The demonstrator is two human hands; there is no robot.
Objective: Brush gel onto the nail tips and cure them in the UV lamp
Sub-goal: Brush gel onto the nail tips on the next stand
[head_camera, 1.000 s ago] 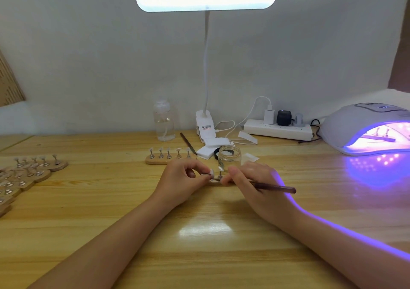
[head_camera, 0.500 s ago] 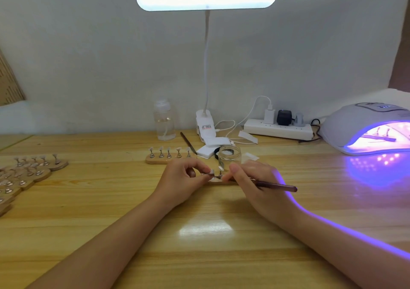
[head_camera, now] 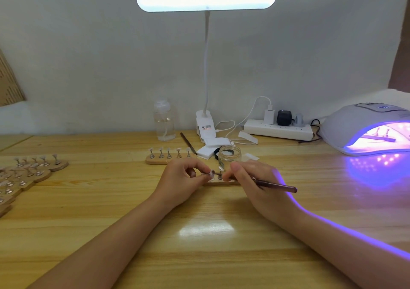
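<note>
— Two hands meet mid-table?
— Yes: left hand (head_camera: pixel 182 179) pinches a nail tip (head_camera: pixel 211 174); right hand (head_camera: pixel 253 179) grips a slim brush (head_camera: pixel 277 186). Glass jar (head_camera: pixel 229 157) behind, wooden stand (head_camera: pixel 168 160) beyond, glowing domed UV lamp (head_camera: pixel 366 131) right.

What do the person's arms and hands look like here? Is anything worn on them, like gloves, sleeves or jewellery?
Both forearms are bare right to the picture's lower edge, with no sleeve showing. The left hand and right hand wear no gloves, and no ring, watch or bracelet shows. A violet streak of light runs along the outer edge of the right forearm.
</note>
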